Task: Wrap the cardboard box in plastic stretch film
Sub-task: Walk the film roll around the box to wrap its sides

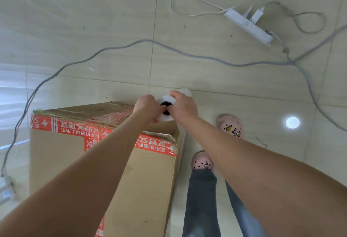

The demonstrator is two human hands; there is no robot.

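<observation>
left hand (146,107) curled round top of film roll (164,119) | right hand (183,107) gripping it too | roll upright just beside far corner of cardboard box (56,154)

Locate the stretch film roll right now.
Head view, centre: the stretch film roll is seen end-on, gripped between the left hand and right hand, at the far right corner of the cardboard box.

Red tape (75,127) on cardboard box (56,161): white Chinese characters, upside down, "又好又便宜"; lightning-bolt signs.
</observation>
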